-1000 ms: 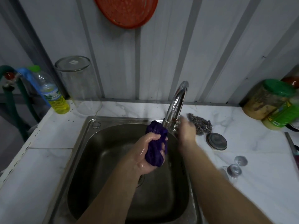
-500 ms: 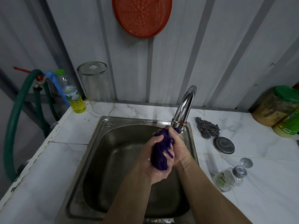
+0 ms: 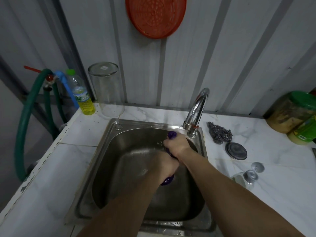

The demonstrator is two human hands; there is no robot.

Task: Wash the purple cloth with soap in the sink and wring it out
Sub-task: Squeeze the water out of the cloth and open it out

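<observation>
Over the steel sink both my hands grip the purple cloth, which is rolled into a short rope. My right hand holds its far end, close under the chrome tap; a purple tip pokes out past the knuckles. My left hand is blurred and holds the near end, with another purple tip showing below it. The middle of the cloth is hidden inside my fists. A bottle of yellow liquid stands at the counter's far left corner.
A clear upturned jar stands behind the sink. Right of the tap lie a steel scourer, a round metal lid and a tipped glass. Green-lidded containers sit far right. A green hose hangs left.
My right hand left the tap's base and joined the left on the cloth. Both hands now hold it stretched between them, lower in the sink.
</observation>
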